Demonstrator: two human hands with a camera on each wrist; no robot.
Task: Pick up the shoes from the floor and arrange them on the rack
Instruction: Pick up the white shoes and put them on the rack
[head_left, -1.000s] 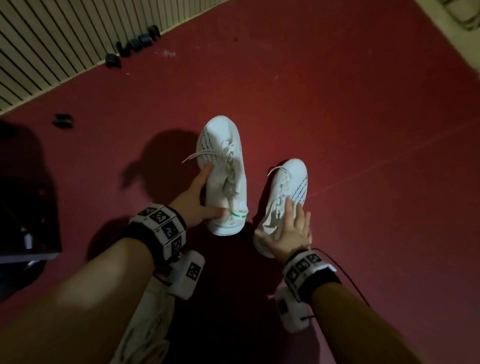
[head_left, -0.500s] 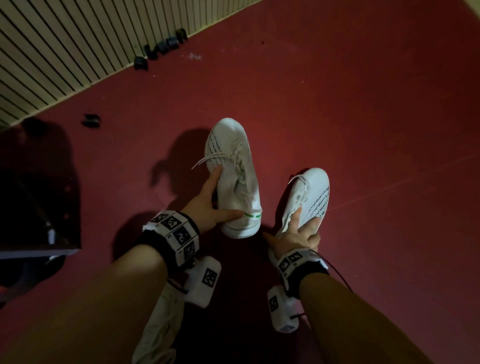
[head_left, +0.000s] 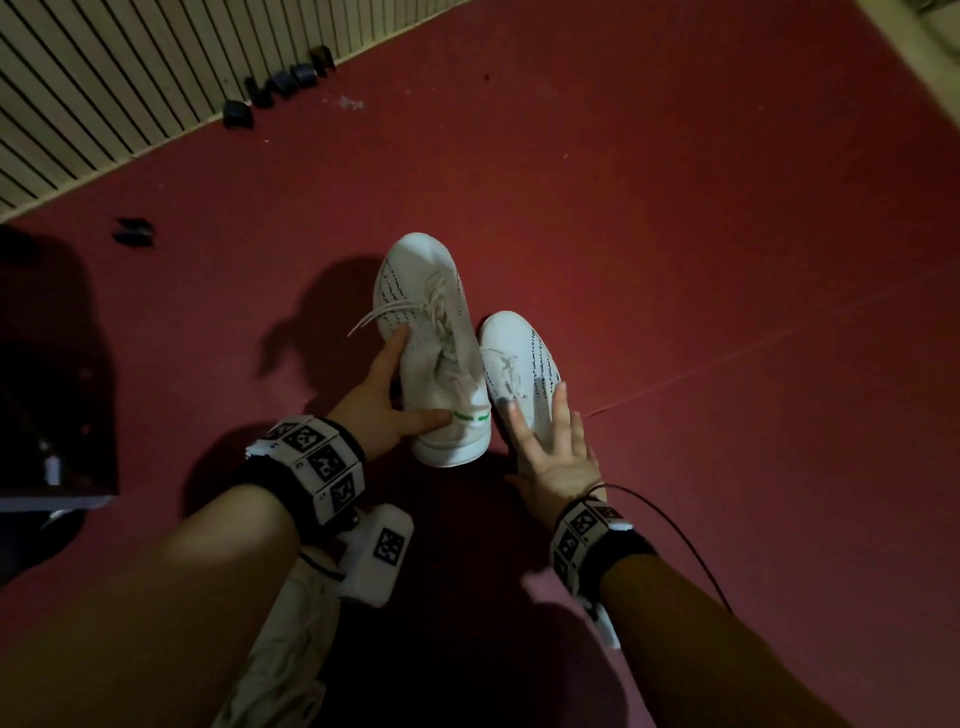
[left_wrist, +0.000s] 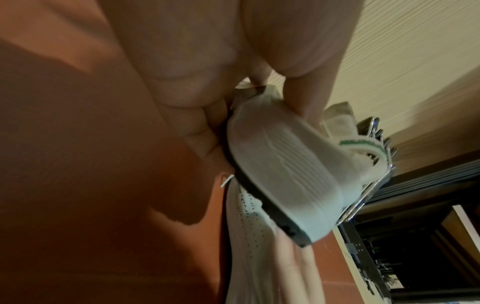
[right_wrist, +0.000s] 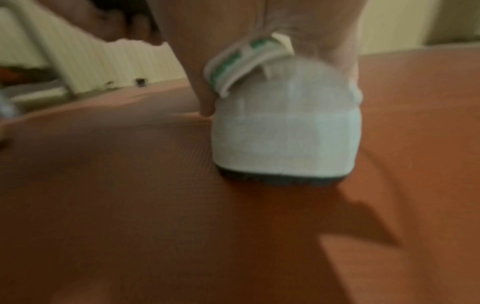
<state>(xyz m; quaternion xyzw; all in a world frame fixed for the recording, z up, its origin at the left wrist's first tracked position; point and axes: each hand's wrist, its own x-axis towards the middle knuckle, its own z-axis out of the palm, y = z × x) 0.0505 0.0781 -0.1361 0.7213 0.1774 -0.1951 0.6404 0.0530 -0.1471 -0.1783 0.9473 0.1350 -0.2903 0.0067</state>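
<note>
Two white sneakers with black dotted stripes are over a red floor (head_left: 675, 234). My left hand (head_left: 384, 400) grips the left sneaker (head_left: 426, 312) at its green-tabbed heel, thumb across the back, and holds it tilted. In the left wrist view its sole (left_wrist: 280, 164) is off the floor. The right sneaker (head_left: 514, 343) lies beside it, touching it. My right hand (head_left: 556, 457) lies over its rear, fingers stretched along the upper. In the right wrist view the thumb (right_wrist: 202, 86) and fingers clasp the heel (right_wrist: 285, 133), which sits on the floor.
A slatted pale wall (head_left: 104, 78) runs along the far left, with small dark objects (head_left: 285, 83) at its foot and one more (head_left: 132, 231) nearer. A dark frame (head_left: 52, 415) stands at the left edge. A pale bundle (head_left: 280, 649) lies under my left forearm.
The right sneaker has slid left against the left one. My right hand's fingers went from curled on it to stretched along it. The left hand keeps its hold.
</note>
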